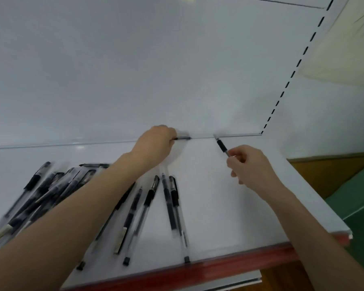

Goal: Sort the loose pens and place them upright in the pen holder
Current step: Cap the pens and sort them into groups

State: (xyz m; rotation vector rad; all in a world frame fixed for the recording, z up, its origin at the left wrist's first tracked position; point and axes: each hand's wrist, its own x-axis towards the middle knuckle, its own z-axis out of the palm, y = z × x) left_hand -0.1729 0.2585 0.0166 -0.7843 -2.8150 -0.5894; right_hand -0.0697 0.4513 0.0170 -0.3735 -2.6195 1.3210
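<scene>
Head view: loose pens lie heaped at lower left and fanned toward centre on the shelf, probably spread for sorting. At centre the left hand has its fingers curled on a pen at the shelf's back edge. Further right, the right hand pinches a second pen, tip aimed rearward; no holder is discernible.

White shelf had a red front strip. White back panel stood behind. Slotted upright ran up the right corner. Green floor and brown skirting showed lower right.
</scene>
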